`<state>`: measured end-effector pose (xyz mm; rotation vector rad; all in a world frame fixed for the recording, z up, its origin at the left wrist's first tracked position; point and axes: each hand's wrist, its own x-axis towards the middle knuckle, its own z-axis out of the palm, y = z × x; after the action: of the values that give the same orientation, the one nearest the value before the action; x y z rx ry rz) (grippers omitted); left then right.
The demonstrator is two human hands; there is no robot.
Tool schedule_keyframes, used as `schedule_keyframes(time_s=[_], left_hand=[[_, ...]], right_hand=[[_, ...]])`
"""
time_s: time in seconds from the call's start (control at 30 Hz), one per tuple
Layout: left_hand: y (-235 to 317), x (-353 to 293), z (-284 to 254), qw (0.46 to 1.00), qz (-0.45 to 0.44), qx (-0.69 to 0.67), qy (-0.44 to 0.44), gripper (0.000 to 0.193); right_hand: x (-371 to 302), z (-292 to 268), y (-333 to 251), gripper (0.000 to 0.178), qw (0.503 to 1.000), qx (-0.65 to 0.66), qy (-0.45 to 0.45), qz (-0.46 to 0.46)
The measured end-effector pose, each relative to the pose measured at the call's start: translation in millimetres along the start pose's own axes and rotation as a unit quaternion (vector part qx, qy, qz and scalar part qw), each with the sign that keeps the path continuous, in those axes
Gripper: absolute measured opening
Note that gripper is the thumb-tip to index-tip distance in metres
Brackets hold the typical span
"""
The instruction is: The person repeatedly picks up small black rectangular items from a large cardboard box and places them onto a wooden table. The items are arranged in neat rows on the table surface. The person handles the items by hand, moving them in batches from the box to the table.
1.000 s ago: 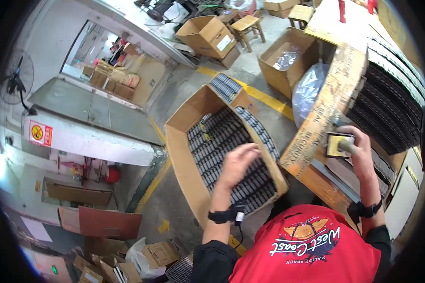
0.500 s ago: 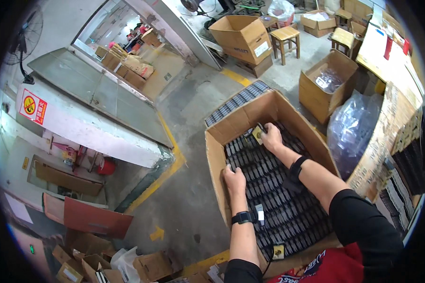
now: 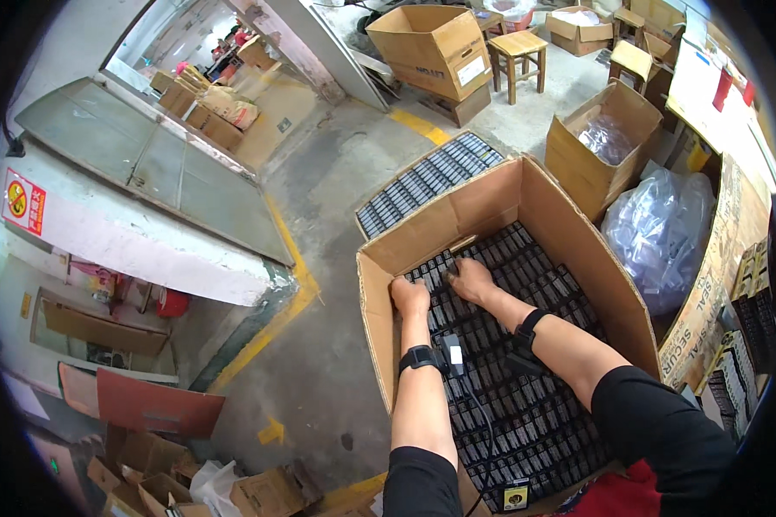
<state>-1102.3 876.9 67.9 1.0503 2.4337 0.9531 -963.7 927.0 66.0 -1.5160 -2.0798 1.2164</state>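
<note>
Both of my hands reach into a large open cardboard box (image 3: pixel 578 228) packed with rows of small black packaged pieces (image 3: pixel 526 284). My right hand (image 3: pixel 472 281) is closed, its fingers around a small black piece (image 3: pixel 449 274) above the rows. Just left of it, my left hand (image 3: pixel 411 296) is curled closed at the far left of the rows, near the box wall; what its fingers grip, if anything, is hidden. A yellow-labelled piece (image 3: pixel 516 497) lies at the near end of the box. Black straps (image 3: pixel 420 358) circle my wrists.
Beyond the box's far wall sits another container of packed rows (image 3: pixel 427 183). To the right stand a carton with clear plastic (image 3: pixel 608 142), a large clear bag (image 3: pixel 660 237) and a workbench (image 3: pixel 707 103). A stool (image 3: pixel 519 56) is behind; loose cartons (image 3: pixel 159 482) lie lower left.
My right hand has moved nearer and left, beside my left hand; the yellow-faced piece it held no longer shows its yellow face. My left hand has shifted slightly farther in. The view has tilted.
</note>
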Motion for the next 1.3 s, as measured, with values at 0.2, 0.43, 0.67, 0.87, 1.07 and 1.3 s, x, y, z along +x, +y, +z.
schedule_keyframes(time_s=[0.2,0.43,0.67,0.87,1.07,1.3], left_hand=[[10,-11,-6,0.961,0.002,-0.274,0.036,0.015],[68,-106,-53,0.931,0.005,-0.314,0.185,0.031],[-3,-238,-45,0.976,-0.09,-0.13,0.15,0.04],[-16,-265,-49,0.974,-0.13,-0.154,0.106,0.02],[-32,-259,-48,0.97,-0.144,-0.187,0.058,0.033],[-10,-260,-67,0.973,-0.217,-0.08,-0.022,0.045]], right_hand=[[-24,-16,-9,0.035,0.987,0.135,0.072,-0.057],[-102,-49,-36,0.035,0.958,0.136,0.206,-0.145],[-214,-47,12,0.031,0.994,-0.035,0.072,-0.08],[-205,-50,12,0.054,0.987,-0.143,0.032,-0.063],[-98,-24,-23,0.059,0.978,-0.161,0.066,-0.117],[-42,-12,-33,0.087,0.985,-0.136,-0.106,-0.032]])
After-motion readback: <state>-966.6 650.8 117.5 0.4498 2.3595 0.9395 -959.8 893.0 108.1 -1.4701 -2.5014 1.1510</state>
